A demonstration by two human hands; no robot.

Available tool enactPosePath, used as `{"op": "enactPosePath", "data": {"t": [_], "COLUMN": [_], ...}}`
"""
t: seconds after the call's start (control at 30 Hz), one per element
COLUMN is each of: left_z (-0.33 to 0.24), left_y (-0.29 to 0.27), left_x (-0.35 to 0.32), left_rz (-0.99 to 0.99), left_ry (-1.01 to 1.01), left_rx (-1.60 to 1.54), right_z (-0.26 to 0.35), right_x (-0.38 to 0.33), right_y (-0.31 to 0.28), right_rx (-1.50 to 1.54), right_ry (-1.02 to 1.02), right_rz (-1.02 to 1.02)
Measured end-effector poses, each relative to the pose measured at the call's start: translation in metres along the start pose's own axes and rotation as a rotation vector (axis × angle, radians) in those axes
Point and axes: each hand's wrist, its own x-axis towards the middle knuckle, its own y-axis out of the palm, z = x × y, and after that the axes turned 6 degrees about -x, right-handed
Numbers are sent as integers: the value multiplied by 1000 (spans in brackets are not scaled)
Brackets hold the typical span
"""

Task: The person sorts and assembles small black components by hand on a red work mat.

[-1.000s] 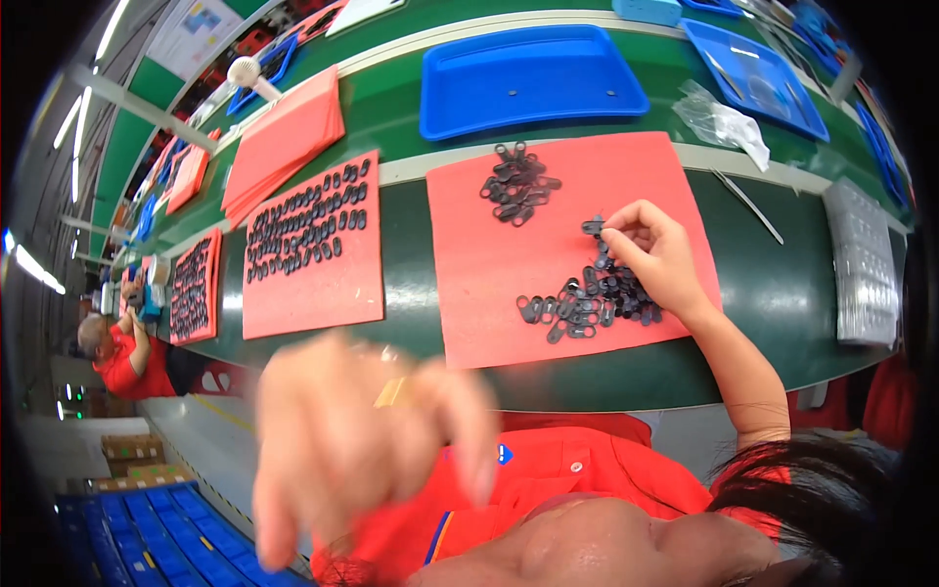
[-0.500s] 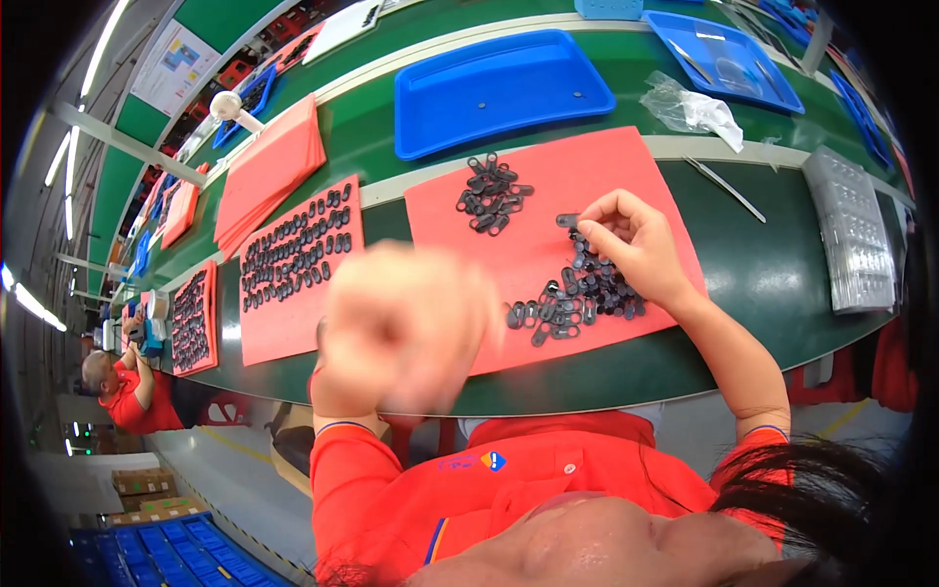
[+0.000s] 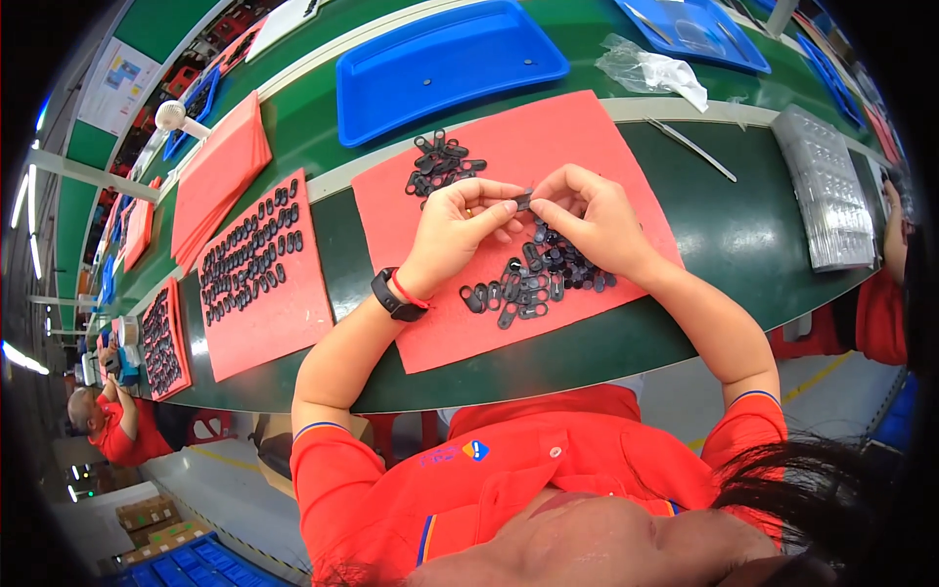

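Both hands meet above a pink foam sheet (image 3: 626, 166), pinching one small dark plastic piece (image 3: 523, 202) between their fingertips. My left hand (image 3: 460, 230) grips its left side and wears a black watch and a red cord at the wrist. My right hand (image 3: 597, 220) holds its right side. Under and beside the right hand lies a pile of small dark round discs (image 3: 577, 266). Several black oblong parts with a hole at one end (image 3: 523, 293) lie just left of the discs. Another heap of black oblong parts (image 3: 440, 161) sits farther back on the sheet.
At the left, a second pink sheet carries rows of black parts (image 3: 252, 249); behind it are stacked pink sheets (image 3: 223, 181). A blue tray (image 3: 450, 73) stands at the back. Tweezers (image 3: 693, 149), a plastic bag (image 3: 650, 70) and clear trays (image 3: 822, 191) lie to the right.
My left hand has come from the near left, where it was blurred, to join the right hand at the small piece. The view has shifted, moving the table's contents left and up.
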Motion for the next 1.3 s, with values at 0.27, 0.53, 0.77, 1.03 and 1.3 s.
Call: {"op": "enactPosePath", "data": {"t": [0.27, 0.53, 0.77, 1.03, 1.3], "left_z": [10, 12, 13, 13, 10], "left_y": [3, 3, 4, 5, 6], "left_x": [-1, -2, -2, -2, -4], "left_rz": [-4, -19, -33, -29, -29], "left_ry": [-2, -4, -7, -6, -11], "left_rx": [-18, -18, -11, -49, -90], "right_z": [-6, -10, -8, -12, -6], "right_x": [1, 0, 0, -1, -3], "right_y": [5, 9, 9, 14, 14], "right_rx": [-124, -224, -240, -267, -235], "right_ry": [-51, -147, -159, -170, -126], "right_rz": [-25, -68, -72, -108, -100]}}
